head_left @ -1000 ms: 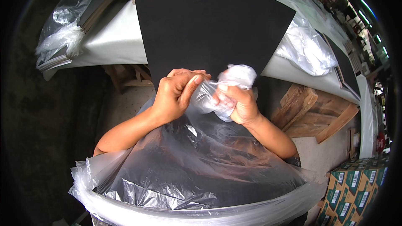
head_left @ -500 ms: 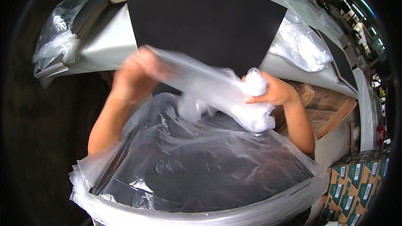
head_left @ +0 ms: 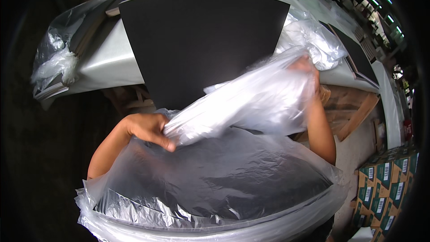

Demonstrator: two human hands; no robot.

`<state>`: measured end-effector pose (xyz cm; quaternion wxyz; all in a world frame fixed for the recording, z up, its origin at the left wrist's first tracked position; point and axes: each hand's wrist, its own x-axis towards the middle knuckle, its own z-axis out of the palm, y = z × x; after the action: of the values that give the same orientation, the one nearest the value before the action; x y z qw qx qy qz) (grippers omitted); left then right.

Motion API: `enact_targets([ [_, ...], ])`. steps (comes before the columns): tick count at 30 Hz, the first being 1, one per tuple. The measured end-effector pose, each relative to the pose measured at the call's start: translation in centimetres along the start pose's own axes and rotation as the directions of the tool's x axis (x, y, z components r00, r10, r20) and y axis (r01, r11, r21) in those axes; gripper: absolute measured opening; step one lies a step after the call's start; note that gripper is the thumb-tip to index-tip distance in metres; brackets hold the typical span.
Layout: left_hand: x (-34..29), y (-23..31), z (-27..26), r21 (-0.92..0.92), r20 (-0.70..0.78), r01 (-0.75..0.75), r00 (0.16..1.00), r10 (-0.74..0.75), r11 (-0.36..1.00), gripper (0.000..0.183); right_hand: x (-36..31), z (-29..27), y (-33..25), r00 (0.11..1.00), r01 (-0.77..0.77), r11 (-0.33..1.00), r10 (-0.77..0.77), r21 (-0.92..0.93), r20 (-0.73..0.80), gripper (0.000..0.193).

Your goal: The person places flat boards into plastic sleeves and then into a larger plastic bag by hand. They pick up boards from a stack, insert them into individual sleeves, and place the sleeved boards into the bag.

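Observation:
A bunched length of clear plastic film (head_left: 242, 101) stretches slantwise between my hands. My left hand (head_left: 151, 129) grips its lower left end, fingers closed and thumb pointing right. Higher up at the right, my right hand (head_left: 308, 69) holds the other end; it is blurred and partly behind the film. Beyond the film lies a large black sheet (head_left: 201, 40) with a pale edge along its far side. Close to me, a black panel wrapped in clear plastic (head_left: 215, 175) spans the lower part of the view, with loose film gathered along its near rim.
Plastic-wrapped dark boards (head_left: 71, 45) lie on a pale covering at the far left. Crumpled clear plastic (head_left: 313, 40) rests to the right of the black sheet. A wooden pallet (head_left: 351, 107) sits below it, and stacked green-and-brown cartons (head_left: 385, 192) stand at the lower right.
My left hand has come down toward me, while my right hand has risen and moved right. The bunched film between them now slopes up to the right and looks more spread out.

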<state>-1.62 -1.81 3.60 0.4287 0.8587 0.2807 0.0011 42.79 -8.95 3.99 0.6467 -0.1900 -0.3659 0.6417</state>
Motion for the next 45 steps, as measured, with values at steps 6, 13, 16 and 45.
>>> enact_targets([
  [6,-0.8,-1.2,-4.3,-0.741,-0.671,-0.661,0.729,-0.132,0.115,0.036,-0.5,1.4,1.1,0.824,-0.069,0.634,0.471,-0.770,0.314,0.036],
  [13,0.3,-4.5,2.5,-0.581,-0.309,-0.163,0.951,-0.031,0.797,0.038,-0.9,0.9,4.4,0.940,0.341,0.906,-0.330,0.251,-0.085,0.035],
  [16,-1.1,-0.1,-0.8,-0.654,-0.598,-0.662,0.749,0.285,0.366,0.037,-0.9,2.4,5.2,0.973,0.157,0.979,-0.176,-0.130,-0.146,0.028],
  [45,-8.8,1.4,-0.6,-0.743,-0.489,-0.349,0.866,-0.108,0.571,0.038,-11.9,0.2,2.4,0.700,0.431,0.751,-0.628,-0.500,-0.340,0.014],
])
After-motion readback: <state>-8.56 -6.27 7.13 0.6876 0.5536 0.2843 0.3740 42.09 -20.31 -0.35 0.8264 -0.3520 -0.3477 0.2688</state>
